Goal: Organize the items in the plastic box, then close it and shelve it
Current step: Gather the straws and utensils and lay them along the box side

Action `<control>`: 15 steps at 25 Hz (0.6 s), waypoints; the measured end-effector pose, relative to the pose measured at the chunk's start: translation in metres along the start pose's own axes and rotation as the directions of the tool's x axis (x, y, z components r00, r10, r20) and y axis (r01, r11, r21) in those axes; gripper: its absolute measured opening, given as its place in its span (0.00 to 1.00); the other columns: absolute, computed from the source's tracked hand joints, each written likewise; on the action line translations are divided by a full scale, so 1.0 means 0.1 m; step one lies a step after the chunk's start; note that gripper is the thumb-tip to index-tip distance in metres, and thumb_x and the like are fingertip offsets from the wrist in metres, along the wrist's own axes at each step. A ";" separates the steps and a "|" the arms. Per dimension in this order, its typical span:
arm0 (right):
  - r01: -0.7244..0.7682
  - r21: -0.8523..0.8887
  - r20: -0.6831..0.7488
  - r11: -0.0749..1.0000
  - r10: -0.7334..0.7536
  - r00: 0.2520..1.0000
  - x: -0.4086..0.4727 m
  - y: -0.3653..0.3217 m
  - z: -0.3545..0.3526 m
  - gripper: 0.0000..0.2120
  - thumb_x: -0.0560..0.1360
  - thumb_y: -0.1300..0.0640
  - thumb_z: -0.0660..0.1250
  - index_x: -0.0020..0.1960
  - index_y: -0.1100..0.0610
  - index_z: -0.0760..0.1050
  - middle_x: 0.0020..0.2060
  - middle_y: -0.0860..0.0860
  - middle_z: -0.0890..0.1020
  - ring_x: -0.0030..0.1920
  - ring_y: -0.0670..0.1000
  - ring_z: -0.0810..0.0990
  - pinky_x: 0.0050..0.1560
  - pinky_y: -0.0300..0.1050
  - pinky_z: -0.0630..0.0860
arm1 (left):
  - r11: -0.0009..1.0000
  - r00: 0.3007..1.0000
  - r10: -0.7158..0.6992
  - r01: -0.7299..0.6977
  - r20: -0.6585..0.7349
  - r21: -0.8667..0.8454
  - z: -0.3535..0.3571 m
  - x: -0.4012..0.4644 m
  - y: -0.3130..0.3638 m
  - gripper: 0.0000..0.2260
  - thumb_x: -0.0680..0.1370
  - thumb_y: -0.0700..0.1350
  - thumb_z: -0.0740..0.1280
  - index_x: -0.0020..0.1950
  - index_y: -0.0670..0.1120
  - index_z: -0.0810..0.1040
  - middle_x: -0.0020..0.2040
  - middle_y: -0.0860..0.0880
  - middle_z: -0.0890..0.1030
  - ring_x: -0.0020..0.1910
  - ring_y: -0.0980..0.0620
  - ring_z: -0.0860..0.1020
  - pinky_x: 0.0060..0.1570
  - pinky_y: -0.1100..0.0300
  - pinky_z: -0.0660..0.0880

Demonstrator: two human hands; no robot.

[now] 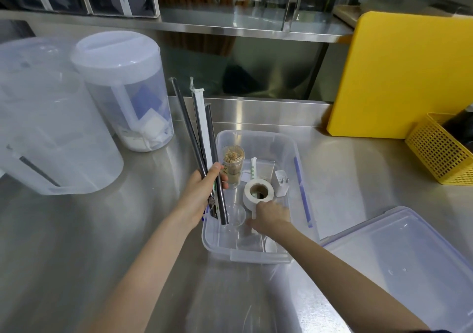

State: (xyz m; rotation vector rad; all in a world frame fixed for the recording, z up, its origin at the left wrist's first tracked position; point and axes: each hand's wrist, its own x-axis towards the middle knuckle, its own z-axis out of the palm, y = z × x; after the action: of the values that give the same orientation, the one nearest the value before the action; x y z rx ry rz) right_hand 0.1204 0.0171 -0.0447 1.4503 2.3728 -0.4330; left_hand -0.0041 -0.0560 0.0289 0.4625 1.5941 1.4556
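The box (258, 253) is clear plastic with blue-violet clips, and so is its lid (399, 253). The straws (190, 128) are dark grey, one in white paper. The tape roll (258, 193) is white with a brown core. The board (404, 74) is plain yellow, the basket (435, 151) yellow mesh. The table (115, 225) is brushed steel grey.

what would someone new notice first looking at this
The big yellow cutting board propped at the back right of the steel counter. Then the open clear plastic box in the middle, where the left hand grips a bundle of long dark straws and the right hand reaches in beside a white tape roll.
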 end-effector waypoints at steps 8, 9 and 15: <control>-0.029 0.000 -0.037 1.000 0.029 0.999 0.07 0.01 0.05 0.13 0.77 0.58 0.60 0.59 0.60 0.73 0.53 0.56 0.80 0.56 0.56 0.79 0.53 0.44 0.73 | 0.999 0.999 -0.039 0.039 -0.004 0.033 -0.04 0.00 -0.05 0.11 0.79 0.49 0.60 0.39 0.47 0.75 0.34 0.49 0.77 0.35 0.53 0.75 0.40 0.60 0.71; -0.044 0.037 -0.019 0.998 0.045 0.999 0.07 0.02 0.05 0.13 0.77 0.58 0.60 0.59 0.60 0.73 0.50 0.55 0.79 0.54 0.55 0.79 0.51 0.44 0.73 | 0.999 0.999 -0.037 0.037 -0.003 0.039 -0.04 -0.01 -0.05 0.11 0.79 0.49 0.60 0.39 0.47 0.75 0.34 0.49 0.77 0.35 0.53 0.75 0.40 0.60 0.71; -0.098 0.302 0.074 0.948 0.079 0.994 0.04 0.18 -0.01 0.10 0.74 0.53 0.63 0.50 0.59 0.73 0.45 0.55 0.77 0.44 0.53 0.74 0.44 0.44 0.71 | 0.999 0.999 -0.030 0.031 -0.010 0.035 -0.03 -0.02 -0.05 0.10 0.78 0.49 0.60 0.40 0.48 0.75 0.34 0.49 0.77 0.36 0.53 0.76 0.47 0.55 0.71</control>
State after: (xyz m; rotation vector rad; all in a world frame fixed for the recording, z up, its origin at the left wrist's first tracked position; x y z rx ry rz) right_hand 0.1344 0.0282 -0.0469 1.6406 2.2549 -0.8404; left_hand -0.0041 -0.0601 0.0251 0.4506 1.6298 1.4103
